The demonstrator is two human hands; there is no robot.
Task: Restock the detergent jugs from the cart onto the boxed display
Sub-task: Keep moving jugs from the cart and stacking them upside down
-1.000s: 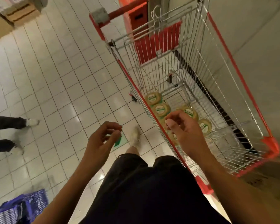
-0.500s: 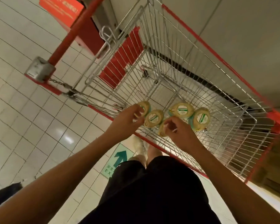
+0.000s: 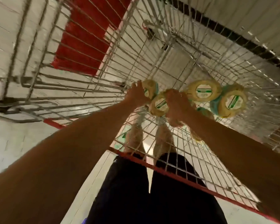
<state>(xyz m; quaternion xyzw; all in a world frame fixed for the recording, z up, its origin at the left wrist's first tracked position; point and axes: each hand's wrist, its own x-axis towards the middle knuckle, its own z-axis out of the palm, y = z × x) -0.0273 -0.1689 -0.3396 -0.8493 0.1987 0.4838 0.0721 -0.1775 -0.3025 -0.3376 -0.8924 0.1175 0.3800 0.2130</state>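
Five detergent jugs (image 3: 202, 92) stand upright on the wire floor of the cart (image 3: 184, 181), clustered toward its near side. Their long axes point straight up at the camera, so only the yellow caps with green-and-white labels and slivers of teal shoulder show.

The left hand (image 3: 137, 96) grips the leftmost jug (image 3: 150, 88), its fingers curled over the edge of the cap. The right hand (image 3: 176, 107) lies just beside the second jug (image 3: 159, 105), back uppermost and fingers bent downward. What they close on is hidden beneath the hand and cannot be told. A fifth jug (image 3: 204, 112) is largely covered by the right wrist. Motion blur softens the labels and the wire mesh, and both forearms are cut off by the frame edge.

Relative to half a second earlier, the view has drawn much closer to the basket. Both hands have sunk lower among the caps, and the left has passed from touching the cap to clasping it.

A red panel (image 3: 87, 38) hangs at the cart's far end. Bare legs (image 3: 134, 136) show through the mesh above dark shorts (image 3: 128, 191) and pale floor tiles (image 3: 6, 143).
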